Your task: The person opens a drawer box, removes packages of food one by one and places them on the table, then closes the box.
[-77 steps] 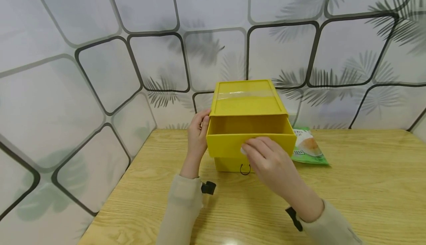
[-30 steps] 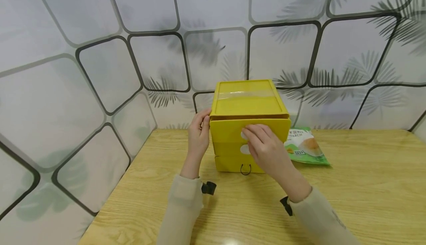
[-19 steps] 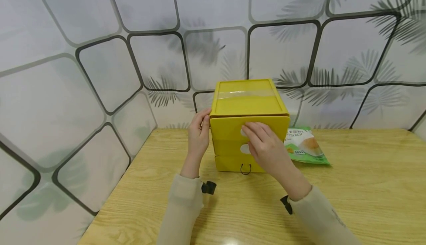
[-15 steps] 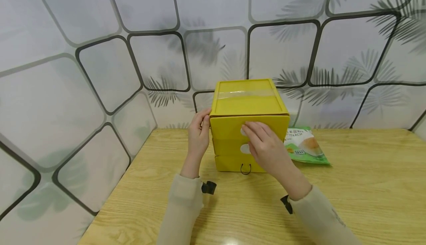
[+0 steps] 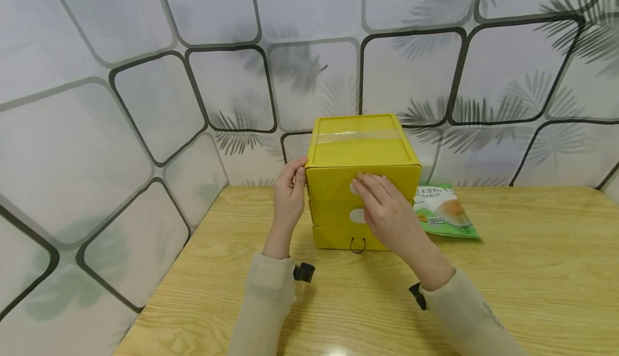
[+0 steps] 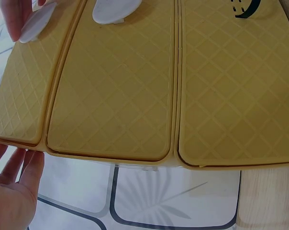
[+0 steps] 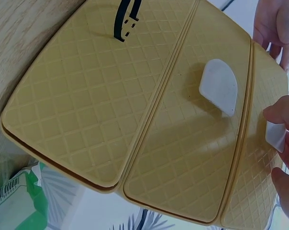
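A yellow three-drawer box (image 5: 362, 152) stands on the table, with clear tape over its top. My right hand (image 5: 394, 216) pinches the white knob (image 7: 274, 136) of the top drawer (image 5: 325, 184) between thumb and fingers. That drawer sits flush with the frame. Against the box's left side rests my left hand (image 5: 288, 197), its fingertips (image 6: 33, 165) touching the side near the top drawer. The middle drawer (image 5: 329, 213) has a white knob (image 7: 218, 87), and the bottom drawer (image 5: 331, 237) a thin black loop handle (image 5: 357, 247). Both appear pushed in.
A green and white starch packet (image 5: 445, 213) lies right of the box, partly hidden behind it. The wooden table (image 5: 532, 259) meets a patterned wall covering (image 5: 314, 71) at the back and left.
The top drawer, pulled well out at first, has slid back into the box as my right hand moved in with its knob. My left hand has stayed at the side.
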Demonstrator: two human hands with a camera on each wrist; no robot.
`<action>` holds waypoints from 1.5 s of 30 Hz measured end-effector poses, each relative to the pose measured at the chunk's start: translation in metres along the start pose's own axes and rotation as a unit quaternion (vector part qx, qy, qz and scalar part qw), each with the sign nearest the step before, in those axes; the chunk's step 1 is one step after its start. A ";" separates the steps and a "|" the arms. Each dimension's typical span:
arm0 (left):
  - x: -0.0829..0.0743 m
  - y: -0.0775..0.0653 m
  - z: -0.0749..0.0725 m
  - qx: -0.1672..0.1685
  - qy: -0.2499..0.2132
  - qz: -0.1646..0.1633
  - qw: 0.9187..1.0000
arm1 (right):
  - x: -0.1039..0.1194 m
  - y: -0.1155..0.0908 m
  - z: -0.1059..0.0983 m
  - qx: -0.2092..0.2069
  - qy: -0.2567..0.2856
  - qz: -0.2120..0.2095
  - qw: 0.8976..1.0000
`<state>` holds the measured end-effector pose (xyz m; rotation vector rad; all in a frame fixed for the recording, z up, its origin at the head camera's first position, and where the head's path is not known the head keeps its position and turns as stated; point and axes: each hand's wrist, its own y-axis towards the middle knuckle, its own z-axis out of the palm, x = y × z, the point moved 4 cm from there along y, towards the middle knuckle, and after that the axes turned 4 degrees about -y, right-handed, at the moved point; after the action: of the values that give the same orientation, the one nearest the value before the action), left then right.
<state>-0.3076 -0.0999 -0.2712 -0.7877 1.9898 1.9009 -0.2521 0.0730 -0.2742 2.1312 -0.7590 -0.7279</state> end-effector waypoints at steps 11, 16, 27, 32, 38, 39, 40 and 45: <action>-0.001 0.000 0.000 0.005 0.001 -0.009 1.000 | -0.001 -0.001 0.001 0.002 -0.008 0.003 1.000; -0.001 -0.001 0.000 0.008 0.005 -0.015 1.000 | -0.001 -0.001 0.000 0.005 -0.008 0.005 1.000; -0.001 -0.001 0.000 0.008 0.010 -0.019 1.000 | 0.002 -0.002 -0.006 -0.054 0.030 -0.017 0.998; -0.001 -0.001 0.000 0.007 0.011 -0.015 1.000 | 0.005 -0.005 -0.008 -0.073 0.020 -0.030 0.997; -0.001 -0.001 0.000 0.006 0.001 -0.011 1.000 | 0.007 -0.009 -0.006 -0.062 0.015 -0.038 0.997; -0.001 -0.001 0.000 0.006 0.000 -0.010 1.000 | 0.008 -0.010 -0.005 -0.056 0.016 -0.039 0.998; -0.001 -0.001 0.001 0.006 -0.002 -0.009 1.000 | 0.008 -0.011 -0.004 -0.051 0.016 -0.041 0.998; 0.000 0.000 0.000 0.005 -0.006 -0.008 1.000 | 0.008 -0.015 0.002 -0.017 0.011 -0.047 0.999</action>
<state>-0.3071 -0.0998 -0.2711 -0.7864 1.9782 1.8810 -0.2439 0.0748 -0.2893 2.1523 -0.6351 -0.7603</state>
